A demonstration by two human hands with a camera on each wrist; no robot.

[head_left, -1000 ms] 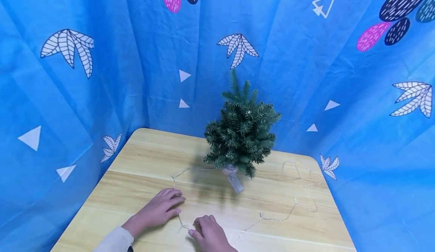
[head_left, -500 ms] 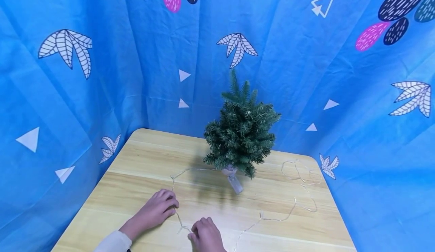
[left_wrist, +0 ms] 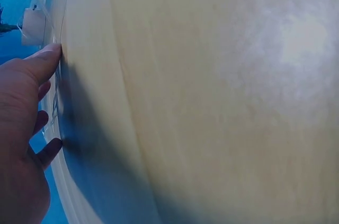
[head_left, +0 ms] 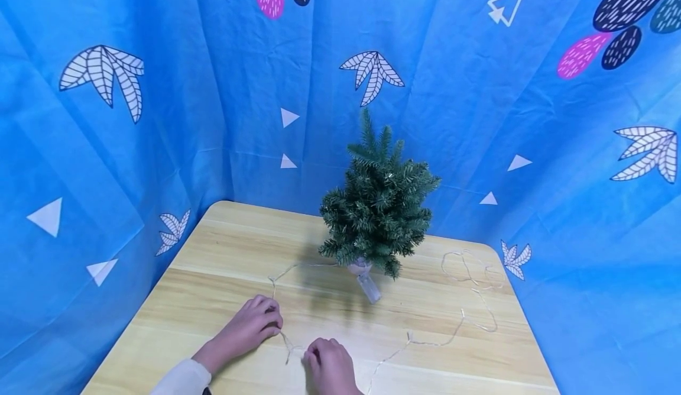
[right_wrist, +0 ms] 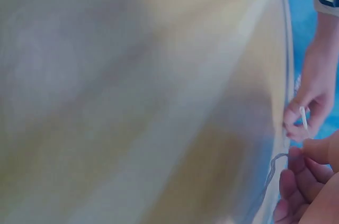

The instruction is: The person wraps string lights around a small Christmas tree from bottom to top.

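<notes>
Pinching a thin light string [head_left: 289, 347] at the near edge of the wooden table [head_left: 213, 265], our right hand [head_left: 330, 368] curls its fingers round the wire, while our left hand [head_left: 250, 327], just to its left, nips the same wire between its fingertips. Beyond our hands the wire runs two ways across the tabletop: up toward the clear base [head_left: 367, 285] of the small green tree [head_left: 379, 209], and off right into loose loops near the far right corner. Behind everything hangs the blue patterned cloth [head_left: 159, 87].
</notes>
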